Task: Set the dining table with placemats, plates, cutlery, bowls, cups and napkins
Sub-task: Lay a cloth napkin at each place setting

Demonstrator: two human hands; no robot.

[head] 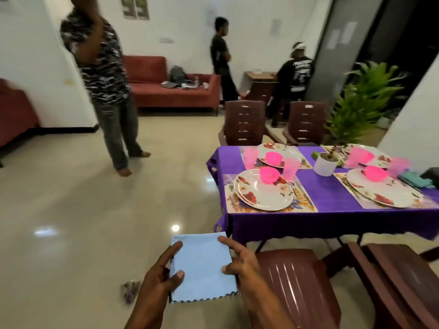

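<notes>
Both the left hand (pixel 158 273) and right hand (pixel 242 262) pinch a light-blue napkin (pixel 202 267) at six o'clock, the purple-clothed table (pixel 327 193) toward two o'clock.

A home, plainly: an open living and dining room with white walls and a glossy pale tiled floor (pixel 95 210). At the far wall, a red sofa (pixel 171 89) strewn with a bag and small clutter. Nearer, a desk (pixel 332 200) under a purple cloth, laid for four with floral plates (pixel 263 191), pink bowls (pixel 269 174), pink cups (pixel 290 169) and patterned placemats (pixel 306 200). Around it, brown plastic chairs (pixel 244 124) (two more in the foreground). A small potted plant (pixel 326 163) at the centre, a leafy green one (pixel 363 100) beside a grey door. Three people standing about, one barefoot.
</notes>
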